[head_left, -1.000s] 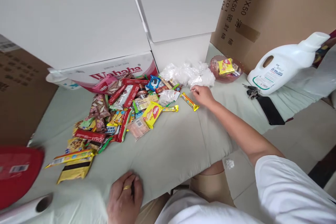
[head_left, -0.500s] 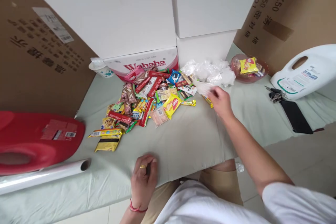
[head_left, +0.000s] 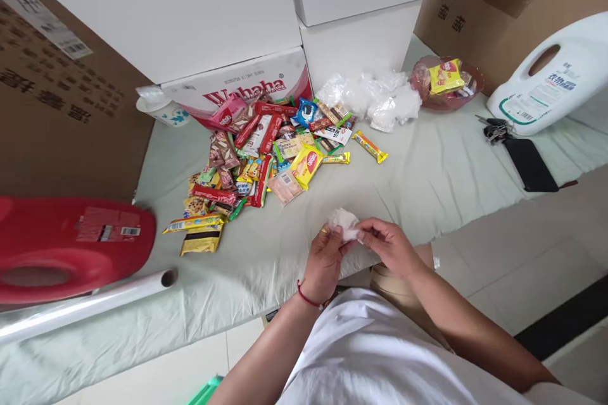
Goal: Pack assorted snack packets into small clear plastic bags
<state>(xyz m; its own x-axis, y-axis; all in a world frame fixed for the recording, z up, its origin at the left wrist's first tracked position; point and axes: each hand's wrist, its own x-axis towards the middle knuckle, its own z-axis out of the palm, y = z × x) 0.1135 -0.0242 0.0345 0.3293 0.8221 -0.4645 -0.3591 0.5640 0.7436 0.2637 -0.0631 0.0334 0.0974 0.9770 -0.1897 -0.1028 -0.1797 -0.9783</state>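
Both hands meet at the table's front edge on a small crumpled plastic bag (head_left: pixel 346 220), whitish and see-through. My left hand (head_left: pixel 327 254) pinches its left side between thumb and fingers. On its right side, my right hand (head_left: pixel 387 245) is closed on the plastic too. Beyond them lies a heap of wrapped snacks (head_left: pixel 256 158) in red, yellow, brown and blue. A yellow snack bar (head_left: pixel 370 147) rests apart to the right of the heap. Behind it sits a pile of clear plastic bags (head_left: pixel 373 101).
A reddish bowl (head_left: pixel 420 90) holds snacks at the back right, near a white detergent jug (head_left: pixel 546 85), keys (head_left: pixel 498 130) and a black phone-like case (head_left: pixel 531 166). Left are a red jug (head_left: pixel 71 247), a film roll (head_left: pixel 95 305) and a paper cup (head_left: pixel 164 111). Boxes (head_left: pixel 228 6) wall the back.
My right hand has drawn a plastic bag from the pile back toward me. My left hand has moved right and taken hold of it. The view has shifted slightly.
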